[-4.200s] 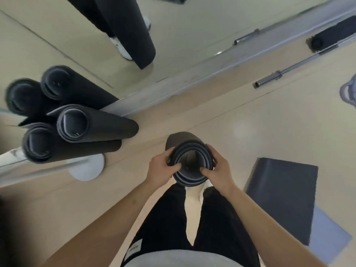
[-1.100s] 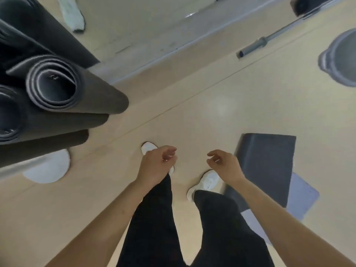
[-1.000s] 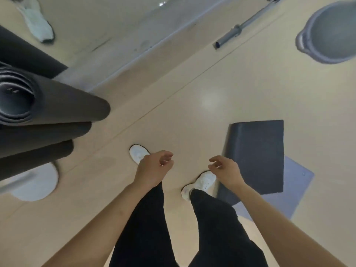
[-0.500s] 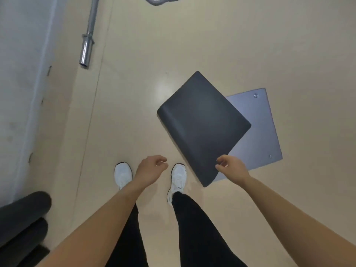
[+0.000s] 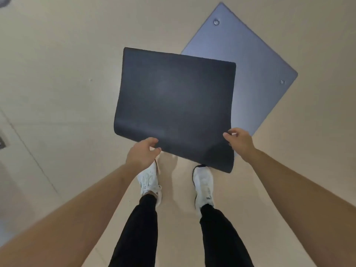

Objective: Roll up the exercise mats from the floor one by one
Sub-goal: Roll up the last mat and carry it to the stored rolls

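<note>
A dark grey exercise mat lies flat on the floor just ahead of my white shoes. It partly covers a blue-grey mat with two metal eyelets that lies underneath and to the right. My left hand hangs over the dark mat's near edge, fingers loosely curled, holding nothing. Over the near right corner hovers my right hand, also empty with its fingers apart. Both hands are well above the floor, since I am standing upright.
Beige floor surrounds the mats. A paler strip along the wall base runs down the left side. My feet stand at the dark mat's near edge.
I set the rolled mat with the other rolls, then turned right toward the flat mats. Since half a second ago the dark mat has come closer, and both hands now hang over its near edge.
</note>
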